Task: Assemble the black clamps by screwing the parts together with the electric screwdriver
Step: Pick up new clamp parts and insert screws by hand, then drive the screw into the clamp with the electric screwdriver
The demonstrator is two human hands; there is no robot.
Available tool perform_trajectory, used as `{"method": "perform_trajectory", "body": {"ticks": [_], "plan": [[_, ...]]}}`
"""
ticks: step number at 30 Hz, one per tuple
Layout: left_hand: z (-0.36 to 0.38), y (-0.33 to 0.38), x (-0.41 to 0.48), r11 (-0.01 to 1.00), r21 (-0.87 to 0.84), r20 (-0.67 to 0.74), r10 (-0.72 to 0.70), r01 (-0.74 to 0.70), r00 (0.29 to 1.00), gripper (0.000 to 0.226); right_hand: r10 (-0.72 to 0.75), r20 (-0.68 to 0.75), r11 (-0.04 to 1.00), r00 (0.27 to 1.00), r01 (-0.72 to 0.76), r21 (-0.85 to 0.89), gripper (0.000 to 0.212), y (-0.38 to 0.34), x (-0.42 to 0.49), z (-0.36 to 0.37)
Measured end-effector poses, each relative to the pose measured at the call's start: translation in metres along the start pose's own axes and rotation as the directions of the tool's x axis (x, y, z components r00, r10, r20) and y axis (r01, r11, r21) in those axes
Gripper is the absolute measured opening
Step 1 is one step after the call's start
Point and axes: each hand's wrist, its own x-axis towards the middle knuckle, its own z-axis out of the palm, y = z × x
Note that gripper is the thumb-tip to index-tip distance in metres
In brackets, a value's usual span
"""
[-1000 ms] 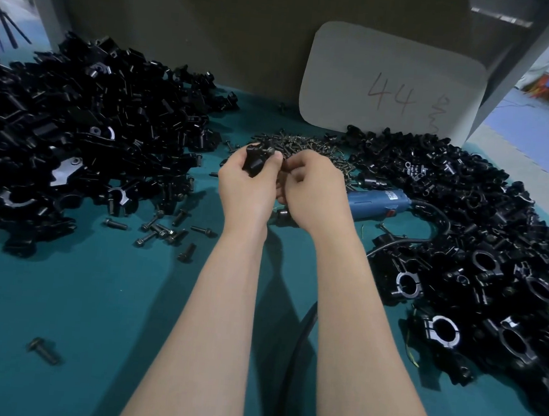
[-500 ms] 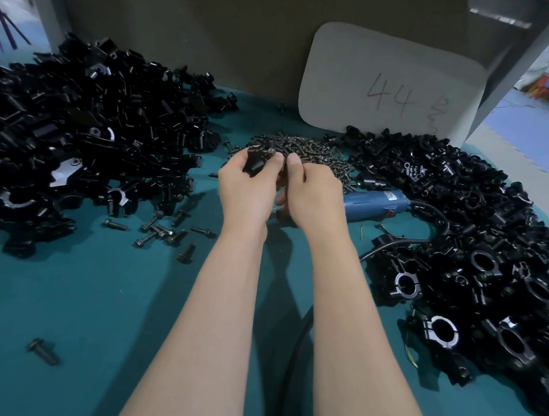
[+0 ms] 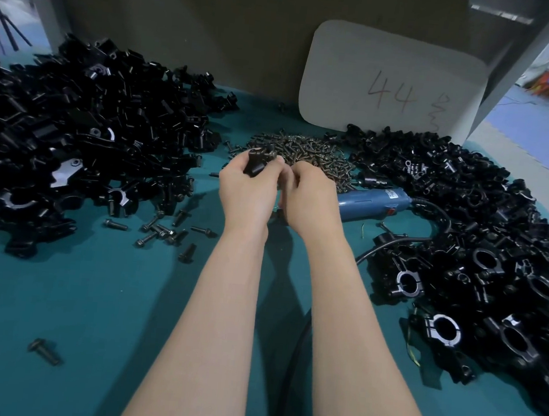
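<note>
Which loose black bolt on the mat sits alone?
The black bolt at lower left, nearest the camera; the other loose bolts cluster beside the left black parts pile.

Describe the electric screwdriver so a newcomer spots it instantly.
Start at the white card marked 44 at the back. Just below, between the screw heap and the right-hand pile of black clamps, lies the electric screwdriver. It alone is blue, trailing a black cable.
</note>
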Motion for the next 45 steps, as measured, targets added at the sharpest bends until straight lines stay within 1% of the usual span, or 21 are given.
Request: {"method": "perform_trajectory", "body": {"ticks": [2, 4, 5, 7, 8, 10, 13, 15, 18, 20, 22, 25, 26, 31, 36, 40, 43, 45], "plan": [[0.0, 0.001, 0.0, 1.0, -0.012, 0.007, -0.016, 0.016, 1.0, 0.002, 0.004, -0.005, 1.0, 1.0, -0.004, 0.0, 0.042, 0.001, 0.0, -0.002], [-0.001, 0.001, 0.0, 0.999, -0.04, 0.008, -0.035, 0.035, 0.999, 0.002, 0.017, -0.005, 0.999, 1.0, -0.017, 0.04, 0.039, 0.003, 0.002, -0.007], [-0.001, 0.001, 0.0, 0.998, -0.044, 0.005, -0.04, 0.041, 0.999, 0.004, 0.018, 0.0, 0.998, 1.0, -0.018, 0.056, 0.032, 0.004, 0.003, -0.01], [-0.002, 0.0, 0.0, 0.998, -0.05, 0.0, -0.045, 0.045, 0.999, 0.006, 0.004, 0.029, 0.995, 1.0, -0.007, 0.095, 0.008, 0.005, 0.005, -0.013], [-0.002, 0.0, 0.0, 0.998, -0.055, -0.001, -0.045, 0.045, 0.999, 0.005, -0.004, 0.044, 0.995, 0.999, 0.0, 0.097, 0.003, 0.004, 0.005, -0.013], [-0.002, 0.0, 0.0, 0.998, -0.056, -0.001, -0.04, 0.04, 0.999, 0.005, -0.004, 0.05, 0.996, 0.999, 0.0, 0.092, 0.008, 0.005, 0.004, -0.01], [-0.001, -0.001, 0.0, 0.999, -0.045, 0.008, -0.025, 0.025, 1.0, 0.007, 0.039, 0.046, 0.986, 0.998, -0.046, 0.159, 0.006, 0.004, 0.003, -0.008], [-0.001, -0.001, 0.0, 1.0, -0.014, 0.012, -0.01, 0.01, 1.0, 0.009, 0.063, 0.038, 0.982, 0.997, -0.069, 0.178, 0.009, 0.004, 0.003, -0.007], [0.0, -0.001, 0.0, 1.0, -0.009, 0.014, -0.01, 0.01, 1.0, 0.009, 0.049, 0.003, 0.995, 0.999, -0.049, 0.089, 0.027, 0.004, 0.002, -0.003], [-0.001, 0.0, 0.0, 1.0, -0.012, 0.012, -0.016, 0.016, 1.0, 0.008, 0.043, 0.003, 0.996, 0.999, -0.043, 0.074, 0.034, 0.004, 0.002, -0.003], [-0.002, 0.0, 0.001, 0.999, -0.043, 0.009, -0.029, 0.03, 1.0, 0.005, 0.037, 0.018, 0.994, 0.999, -0.039, 0.102, 0.033, 0.005, 0.003, -0.007], [-0.002, -0.001, 0.001, 0.997, -0.067, 0.001, -0.041, 0.041, 0.999, 0.005, 0.052, 0.04, 0.986, 0.998, -0.057, 0.159, 0.013, 0.006, 0.004, -0.01], [-0.002, -0.002, 0.001, 0.997, -0.07, 0.004, -0.041, 0.041, 0.999, 0.004, 0.056, 0.04, 0.985, 0.998, -0.061, 0.158, 0.009, 0.006, 0.004, -0.01], [-0.001, -0.004, 0.002, 0.999, -0.033, -0.001, -0.016, 0.016, 1.0, 0.007, 0.071, 0.032, 0.986, 0.997, -0.076, 0.149, 0.008, 0.002, 0.002, -0.007], [-0.001, -0.005, 0.004, 1.0, -0.009, -0.008, 0.003, -0.003, 1.0, 0.01, 0.048, 0.048, 0.998, 0.998, -0.05, 0.047, 0.018, -0.001, 0.0, -0.007], [-0.001, -0.006, 0.004, 1.0, -0.008, -0.025, 0.015, -0.016, 1.0, 0.012, 0.038, 0.054, 0.998, 0.998, -0.04, 0.04, 0.018, -0.001, 0.0, -0.005], [-0.004, -0.006, 0.006, 0.997, -0.074, -0.018, -0.038, 0.036, 0.999, 0.012, 0.005, 0.059, 0.998, 0.998, -0.009, 0.062, 0.019, 0.002, 0.001, -0.005], [-0.006, -0.004, 0.008, 0.968, -0.219, 0.006, -0.121, 0.12, 0.993, 0.013, 0.043, 0.041, 0.992, 0.998, -0.047, 0.117, 0.024, 0.009, 0.004, -0.011]]}}
